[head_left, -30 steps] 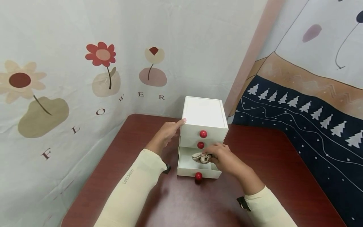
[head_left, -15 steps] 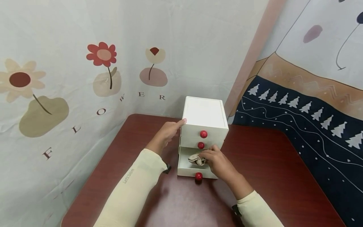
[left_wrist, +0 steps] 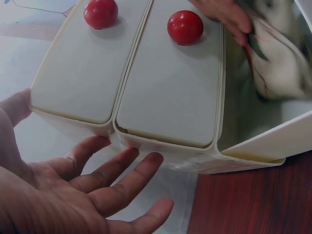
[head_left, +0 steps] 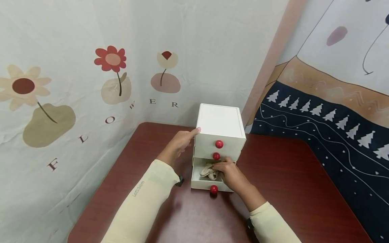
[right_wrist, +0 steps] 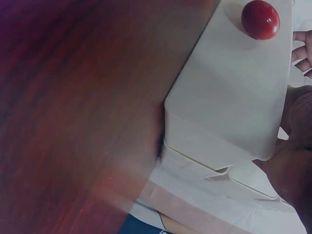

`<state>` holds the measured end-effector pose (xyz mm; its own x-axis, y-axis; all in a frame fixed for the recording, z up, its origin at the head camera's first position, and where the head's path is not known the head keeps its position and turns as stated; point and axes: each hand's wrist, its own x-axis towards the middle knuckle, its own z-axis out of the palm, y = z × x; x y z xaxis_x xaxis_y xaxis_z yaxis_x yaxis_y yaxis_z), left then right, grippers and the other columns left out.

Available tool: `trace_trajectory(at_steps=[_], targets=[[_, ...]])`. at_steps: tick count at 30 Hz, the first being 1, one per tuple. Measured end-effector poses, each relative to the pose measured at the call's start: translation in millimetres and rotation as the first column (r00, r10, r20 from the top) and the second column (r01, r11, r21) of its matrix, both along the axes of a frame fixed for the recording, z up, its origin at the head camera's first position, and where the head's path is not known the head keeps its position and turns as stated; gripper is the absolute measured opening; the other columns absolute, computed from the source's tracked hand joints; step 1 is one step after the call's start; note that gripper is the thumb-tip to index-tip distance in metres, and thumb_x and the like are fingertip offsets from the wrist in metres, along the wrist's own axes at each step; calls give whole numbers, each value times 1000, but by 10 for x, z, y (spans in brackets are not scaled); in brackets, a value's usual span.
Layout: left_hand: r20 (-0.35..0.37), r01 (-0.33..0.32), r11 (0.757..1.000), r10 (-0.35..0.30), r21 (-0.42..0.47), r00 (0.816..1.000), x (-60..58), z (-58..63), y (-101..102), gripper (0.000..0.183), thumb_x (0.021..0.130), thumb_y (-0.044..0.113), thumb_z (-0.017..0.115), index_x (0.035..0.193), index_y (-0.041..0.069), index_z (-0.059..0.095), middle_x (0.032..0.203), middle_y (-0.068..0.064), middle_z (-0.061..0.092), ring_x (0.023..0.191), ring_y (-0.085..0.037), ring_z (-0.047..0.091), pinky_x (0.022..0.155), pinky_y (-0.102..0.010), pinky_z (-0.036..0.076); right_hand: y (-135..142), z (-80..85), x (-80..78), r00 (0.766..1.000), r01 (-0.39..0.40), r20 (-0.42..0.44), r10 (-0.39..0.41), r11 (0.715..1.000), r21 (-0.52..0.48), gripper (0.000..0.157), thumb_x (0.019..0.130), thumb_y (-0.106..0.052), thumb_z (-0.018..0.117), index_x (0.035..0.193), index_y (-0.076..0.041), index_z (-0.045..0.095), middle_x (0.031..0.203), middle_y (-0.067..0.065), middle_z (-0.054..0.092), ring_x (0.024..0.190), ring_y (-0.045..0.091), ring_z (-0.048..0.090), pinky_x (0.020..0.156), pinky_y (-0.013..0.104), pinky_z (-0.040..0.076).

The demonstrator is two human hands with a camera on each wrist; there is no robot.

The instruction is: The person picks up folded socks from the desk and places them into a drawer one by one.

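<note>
A white drawer unit (head_left: 221,119) with red knobs stands on the table, its bottom drawer (head_left: 199,185) pulled out. My left hand (head_left: 181,141) steadies the unit's left side; the thumb lies at the top front corner. In the left wrist view, the fingers (left_wrist: 127,184) are extended along the side wall. Reaching over the drawer's right wall, my right hand (head_left: 232,173) holds a folded cream cloth (head_left: 209,172) with dark lines inside the drawer. The cloth (left_wrist: 280,58) looks blurred in the left wrist view. Only part of the right hand (right_wrist: 295,161) shows in the right wrist view.
The upper two drawers, with red knobs (head_left: 219,144), are closed. A dark red wooden table (head_left: 282,175) extends on both sides of the unit. Behind it hang a pale flower-print curtain (head_left: 139,67) and a dark tree-patterned cloth backdrop (head_left: 310,131).
My right hand has moved left and lowered the folded cloth deeper into the bottom drawer. The left hand keeps its place on the unit.
</note>
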<state>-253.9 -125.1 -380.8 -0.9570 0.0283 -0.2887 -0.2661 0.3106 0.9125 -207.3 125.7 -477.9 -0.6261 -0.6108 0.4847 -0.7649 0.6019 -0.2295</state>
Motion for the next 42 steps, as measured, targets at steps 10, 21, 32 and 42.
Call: trace_trajectory(at_steps=[10,21,32,42], targets=[[0,22,1000,-22,6,1000,-19,-4,-8,83,104,69,57,161,9,51,172,-17,45,159,-42,46,128,-67,36,25,11,28,998,3,58,-7,998,68,28,84,20,73,91,-5,83,104,10,84,95,30,69,81,35,62],[-4,35,999,-35,11,999,-26,-5,-25,84,104,69,57,163,9,49,173,-16,43,158,-42,47,128,-68,36,-16,119,336,996,82,-24,-83,996,-36,15,89,4,82,98,-8,82,111,7,80,102,27,67,89,45,60],[-5,35,999,-35,13,999,-31,-19,-9,85,105,68,57,163,8,48,172,-19,44,158,-44,47,127,-69,36,-86,158,586,994,84,-78,-72,984,157,15,88,-11,86,89,-19,74,83,-8,73,66,16,70,54,33,52],[5,22,1000,-22,19,1000,-24,-23,0,83,104,69,58,161,10,52,173,-16,44,157,-43,48,128,-69,35,-61,133,612,995,93,-10,-95,936,340,26,84,-16,89,81,-25,65,59,-17,63,51,14,60,49,35,44]])
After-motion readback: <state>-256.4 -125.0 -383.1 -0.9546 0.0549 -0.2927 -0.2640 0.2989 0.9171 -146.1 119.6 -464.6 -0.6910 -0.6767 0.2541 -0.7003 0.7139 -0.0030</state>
